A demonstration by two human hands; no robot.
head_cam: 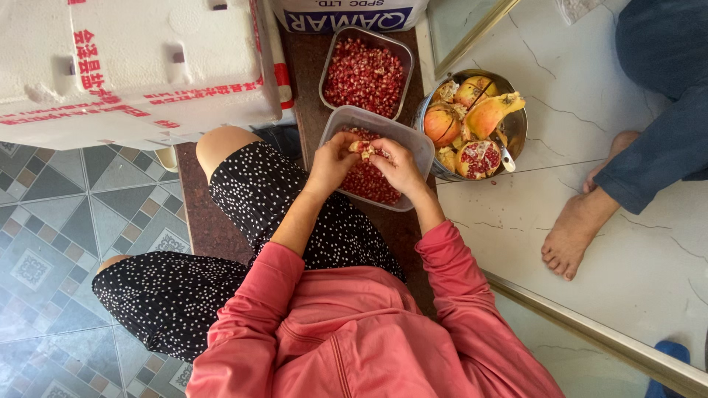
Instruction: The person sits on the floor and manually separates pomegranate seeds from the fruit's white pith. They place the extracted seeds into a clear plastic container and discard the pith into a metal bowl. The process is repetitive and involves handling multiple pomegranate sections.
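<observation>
Both forearms reach forward from pink sleeves, bent at the elbows and converging over the clear plastic tub [420, 144] of red seeds. The left hand [330, 163] and right hand [399, 166] meet above that tub, fingers curled tight around a small pomegranate piece [361, 149] pinched between them. Beyond the tub sits a second container of seeds [366, 76]. To the tub's right stands a metal bowl [518, 129] of pomegranate pieces and peels; further right, another person's bare foot [578, 230] rests on the floor.

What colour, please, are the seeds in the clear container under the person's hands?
Deep red pomegranate seeds, in the clear plastic container; the head view shows them.
</observation>
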